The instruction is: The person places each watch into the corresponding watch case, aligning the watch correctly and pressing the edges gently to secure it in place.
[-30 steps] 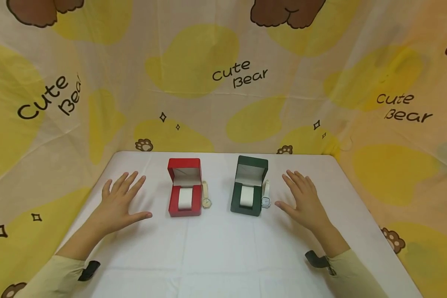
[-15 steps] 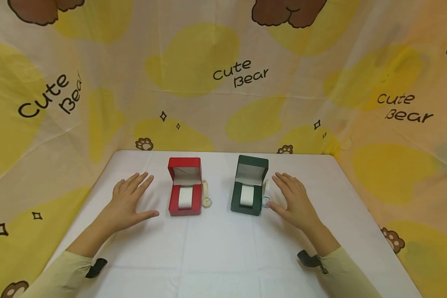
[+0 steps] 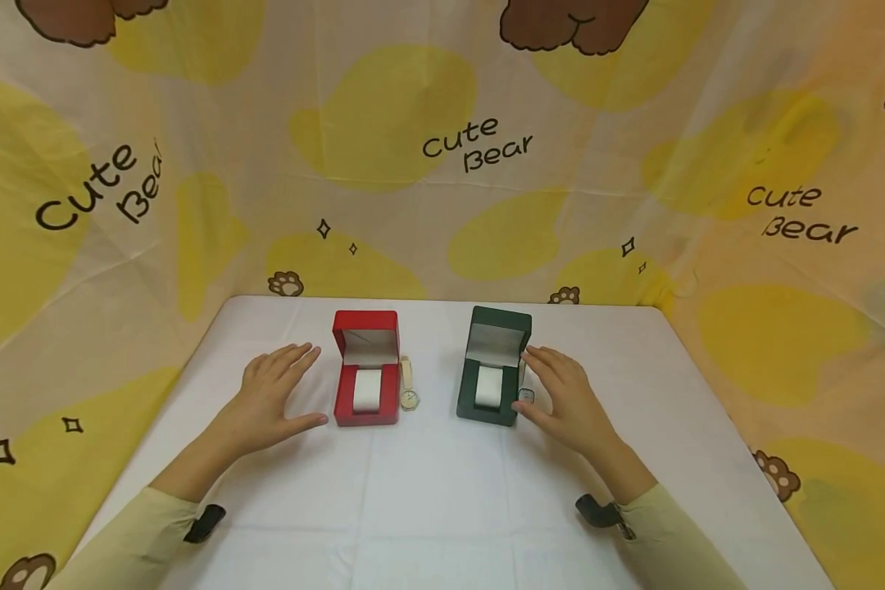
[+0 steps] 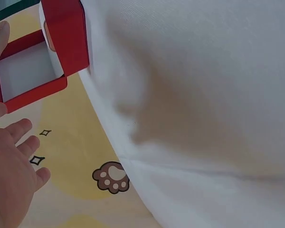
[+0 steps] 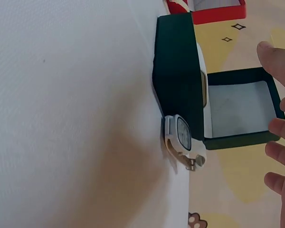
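A red watch box (image 3: 345, 401) stands with its lid up and a white cushion (image 3: 367, 391) inside. Along its right side lies a gold-faced wristwatch (image 3: 409, 399) with a cream strap. My left hand (image 3: 269, 406) is left of the red box, fingers spread and holding nothing. Further right, a dark green watch box (image 3: 467, 393), lid raised, also has a white cushion (image 3: 489, 387). A white wristwatch (image 5: 183, 135) lies against the green box's right side. My right hand (image 3: 568, 401) hovers at that side with relaxed fingers, partly hiding this watch in the head view.
Everything stands on a table with a white cloth (image 3: 428, 508). A yellow and cream printed curtain (image 3: 383, 164) encloses the back and both sides. Black straps (image 3: 205, 523) show at both sleeve cuffs.
Both hands have moved inward: the left one rightward toward the red box, the right one leftward to the green box's side, over the white wristwatch. Boxes and watches have stayed put.
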Demonstrator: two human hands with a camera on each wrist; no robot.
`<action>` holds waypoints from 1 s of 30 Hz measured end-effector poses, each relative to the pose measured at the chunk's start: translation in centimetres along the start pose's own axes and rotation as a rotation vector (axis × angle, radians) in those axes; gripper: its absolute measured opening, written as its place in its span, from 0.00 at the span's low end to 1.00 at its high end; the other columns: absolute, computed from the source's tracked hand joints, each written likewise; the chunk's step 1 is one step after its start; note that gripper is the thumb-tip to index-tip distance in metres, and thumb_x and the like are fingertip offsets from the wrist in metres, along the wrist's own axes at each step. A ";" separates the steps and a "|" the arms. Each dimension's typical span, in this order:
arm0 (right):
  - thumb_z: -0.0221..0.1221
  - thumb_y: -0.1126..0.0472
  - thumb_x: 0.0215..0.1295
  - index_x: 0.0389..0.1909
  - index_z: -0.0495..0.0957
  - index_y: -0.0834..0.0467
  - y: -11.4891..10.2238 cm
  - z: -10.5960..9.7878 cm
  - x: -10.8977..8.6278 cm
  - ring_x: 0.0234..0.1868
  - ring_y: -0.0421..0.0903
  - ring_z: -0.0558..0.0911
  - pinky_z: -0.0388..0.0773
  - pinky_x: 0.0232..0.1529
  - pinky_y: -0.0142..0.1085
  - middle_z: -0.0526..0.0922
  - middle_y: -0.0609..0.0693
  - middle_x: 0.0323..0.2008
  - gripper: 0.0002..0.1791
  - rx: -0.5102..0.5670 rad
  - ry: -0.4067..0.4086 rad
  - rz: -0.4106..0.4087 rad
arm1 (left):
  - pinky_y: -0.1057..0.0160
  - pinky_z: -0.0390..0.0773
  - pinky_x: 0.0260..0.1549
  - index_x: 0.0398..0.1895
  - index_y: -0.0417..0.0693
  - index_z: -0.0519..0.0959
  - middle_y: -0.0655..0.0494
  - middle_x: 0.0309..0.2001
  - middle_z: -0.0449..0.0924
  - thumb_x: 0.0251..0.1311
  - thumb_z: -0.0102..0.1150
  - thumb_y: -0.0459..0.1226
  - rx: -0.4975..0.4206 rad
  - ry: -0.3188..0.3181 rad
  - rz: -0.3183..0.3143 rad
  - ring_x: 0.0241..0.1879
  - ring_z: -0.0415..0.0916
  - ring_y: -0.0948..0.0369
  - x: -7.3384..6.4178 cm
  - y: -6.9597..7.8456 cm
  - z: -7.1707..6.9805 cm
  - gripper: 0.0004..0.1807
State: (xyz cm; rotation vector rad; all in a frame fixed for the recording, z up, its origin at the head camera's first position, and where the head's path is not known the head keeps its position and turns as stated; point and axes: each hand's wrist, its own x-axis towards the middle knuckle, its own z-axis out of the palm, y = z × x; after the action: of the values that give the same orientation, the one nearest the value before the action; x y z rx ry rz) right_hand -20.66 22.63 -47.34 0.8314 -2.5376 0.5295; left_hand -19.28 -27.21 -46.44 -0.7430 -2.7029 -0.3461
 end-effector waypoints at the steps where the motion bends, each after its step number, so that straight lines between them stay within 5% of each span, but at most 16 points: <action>1: 0.64 0.39 0.56 0.70 0.64 0.54 -0.1 0.1 0.1 0.71 0.51 0.61 0.52 0.69 0.51 0.65 0.50 0.69 0.44 0.004 -0.001 -0.003 | 0.40 0.49 0.63 0.75 0.54 0.54 0.47 0.72 0.58 0.43 0.66 0.65 -0.005 -0.003 0.002 0.70 0.53 0.46 0.1 0.0 0.0 0.57; 18: 0.64 0.39 0.56 0.68 0.66 0.55 -1.7 1.7 1.5 0.68 0.50 0.64 0.57 0.67 0.49 0.67 0.49 0.67 0.42 0.054 -0.026 -0.040 | 0.40 0.50 0.65 0.74 0.52 0.57 0.48 0.71 0.59 0.47 0.67 0.61 -0.089 -0.080 0.014 0.70 0.52 0.46 1.8 0.7 1.1 0.52; 30: 0.61 0.37 0.58 0.68 0.66 0.54 -2.9 2.9 2.8 0.67 0.49 0.66 0.57 0.68 0.50 0.69 0.48 0.65 0.41 0.084 -0.078 -0.045 | 0.44 0.59 0.63 0.72 0.47 0.60 0.49 0.65 0.68 0.49 0.66 0.60 -0.115 -0.109 -0.009 0.63 0.63 0.50 2.7 1.4 1.6 0.50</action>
State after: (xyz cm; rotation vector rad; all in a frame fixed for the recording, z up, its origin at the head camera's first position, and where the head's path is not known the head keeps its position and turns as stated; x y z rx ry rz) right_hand -21.68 17.80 -47.70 0.9546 -2.5758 0.6041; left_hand -21.13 -24.32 -46.77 -0.8032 -2.8090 -0.4795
